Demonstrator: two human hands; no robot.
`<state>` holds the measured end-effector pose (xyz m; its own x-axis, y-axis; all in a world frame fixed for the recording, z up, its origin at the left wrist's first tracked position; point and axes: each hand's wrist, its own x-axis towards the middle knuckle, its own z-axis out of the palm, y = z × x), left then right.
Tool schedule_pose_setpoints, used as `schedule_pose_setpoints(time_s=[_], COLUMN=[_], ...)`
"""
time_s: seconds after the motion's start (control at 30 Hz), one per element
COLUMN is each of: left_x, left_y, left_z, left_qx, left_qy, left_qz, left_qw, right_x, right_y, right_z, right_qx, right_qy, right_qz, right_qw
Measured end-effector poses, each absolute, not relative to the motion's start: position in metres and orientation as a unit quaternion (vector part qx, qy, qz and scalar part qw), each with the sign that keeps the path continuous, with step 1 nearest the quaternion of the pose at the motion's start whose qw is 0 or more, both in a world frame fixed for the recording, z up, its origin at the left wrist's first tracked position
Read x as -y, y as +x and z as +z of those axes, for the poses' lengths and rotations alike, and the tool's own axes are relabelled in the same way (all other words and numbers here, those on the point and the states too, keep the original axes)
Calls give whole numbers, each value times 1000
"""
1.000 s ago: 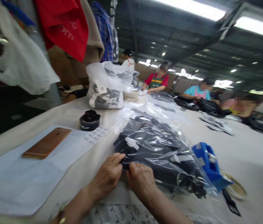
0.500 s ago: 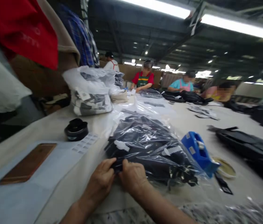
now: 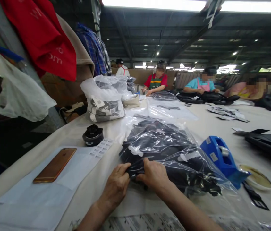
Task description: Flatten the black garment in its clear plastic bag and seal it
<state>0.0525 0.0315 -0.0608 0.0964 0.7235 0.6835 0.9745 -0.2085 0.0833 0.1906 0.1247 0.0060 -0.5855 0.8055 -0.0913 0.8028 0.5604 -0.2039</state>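
Observation:
A clear plastic bag [image 3: 160, 150] with a soft black item inside lies in front of me; I cannot tell what the item is. My left hand [image 3: 117, 181] pinches the bag's near left corner between closed fingers. Just to its right, my right hand [image 3: 155, 175] grips the near edge of the same bag, thumb below and fingers on top. White paper-like pieces show through the film. A blue tape dispenser [image 3: 223, 157] stands against the bag's right side.
To the left are a phone [image 3: 55, 165] on white paper sheets [image 3: 29, 205] and a black round object [image 3: 93, 136]. A filled white plastic bag [image 3: 105, 99] stands behind. On the right lie a tape roll [image 3: 258, 178], a black buckle strap [image 3: 255, 195] and black bags [image 3: 270, 144]. Several people work across the table.
My view has turned left, so everything sits further right in the picture. My right hand has shifted slightly away from the left along the bag's edge. Both hands stay on the bag.

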Motion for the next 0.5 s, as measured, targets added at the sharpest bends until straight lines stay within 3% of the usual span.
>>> schedule_pose_setpoints(time_s=[0.23,0.37,0.5], left_x=[-33,-29,-26], left_y=[48,39,17], left_z=[-65,-62,-47], left_qx=[582,583,655], left_qy=[-717,-731,-641], left_qz=[-326,-332,-400], left_qw=[204,126,26], right_x=[-132,-131,-148], right_y=[218,255,318], right_z=[4,2,-1], right_qx=[870,872,831], right_qy=[-477,-461,-454], right_qz=[104,96,51], right_qw=[72,135,317])
